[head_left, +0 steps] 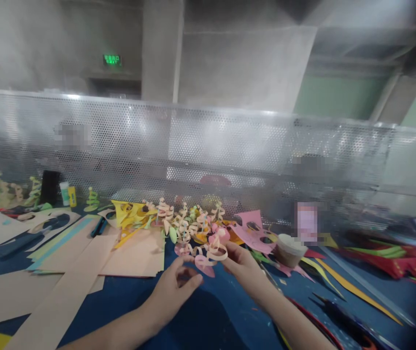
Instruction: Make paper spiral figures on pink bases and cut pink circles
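A paper spiral (218, 253) in pale peach, with a round pink paper base (205, 266) and a pink paper piece on top (219, 236), is held up over the table. My right hand (244, 268) pinches its right side between thumb and fingers. Just left of the pink base is my left hand (171, 290), thumb and fingers curved and apart; whether a fingertip touches the base I cannot tell. Behind both hands stands a cluster of similar peach paper spirals (189, 226), some with green and pink pieces.
Peach paper sheets (135, 255) and a long peach strip (65, 291) lie at left. Yellow cut paper (131, 214) and pink cut paper (253, 231) flank the cluster. A cup (290, 250) stands right, with scissors (342, 316) nearer me. A perforated metal screen (226, 141) runs behind.
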Demonstrator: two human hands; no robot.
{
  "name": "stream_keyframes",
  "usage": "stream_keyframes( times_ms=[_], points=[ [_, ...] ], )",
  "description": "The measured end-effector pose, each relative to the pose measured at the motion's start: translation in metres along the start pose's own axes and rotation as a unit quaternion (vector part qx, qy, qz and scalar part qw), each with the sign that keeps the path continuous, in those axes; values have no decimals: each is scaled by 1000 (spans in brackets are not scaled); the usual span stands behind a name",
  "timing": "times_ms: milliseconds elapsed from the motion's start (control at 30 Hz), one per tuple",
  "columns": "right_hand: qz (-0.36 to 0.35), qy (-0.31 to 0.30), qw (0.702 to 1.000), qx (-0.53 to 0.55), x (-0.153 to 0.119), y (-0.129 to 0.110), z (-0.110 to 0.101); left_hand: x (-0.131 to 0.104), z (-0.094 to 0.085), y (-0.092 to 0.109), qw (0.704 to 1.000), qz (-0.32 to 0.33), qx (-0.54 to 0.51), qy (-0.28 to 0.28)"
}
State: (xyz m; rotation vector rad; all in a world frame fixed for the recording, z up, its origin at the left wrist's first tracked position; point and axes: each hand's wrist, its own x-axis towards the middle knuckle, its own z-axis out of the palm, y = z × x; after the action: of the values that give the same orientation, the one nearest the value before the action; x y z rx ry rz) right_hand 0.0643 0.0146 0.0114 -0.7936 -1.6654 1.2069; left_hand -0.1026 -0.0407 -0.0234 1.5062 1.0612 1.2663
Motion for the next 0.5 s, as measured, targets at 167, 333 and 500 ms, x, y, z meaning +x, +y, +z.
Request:
stream_keyframes(
  times_ms=[167, 333, 500],
  points=[
    [-34, -23, 999, -29, -5, 3, 7, 2, 1, -1, 997, -20, -72, 10],
    [-43, -41, 997, -51, -5, 9, 7, 4, -1, -8, 997, -2, -76, -9],
    [-52, -37, 996, -59, -5, 12, 7, 5, -2, -13, 999, 28, -37, -13]
  ],
)
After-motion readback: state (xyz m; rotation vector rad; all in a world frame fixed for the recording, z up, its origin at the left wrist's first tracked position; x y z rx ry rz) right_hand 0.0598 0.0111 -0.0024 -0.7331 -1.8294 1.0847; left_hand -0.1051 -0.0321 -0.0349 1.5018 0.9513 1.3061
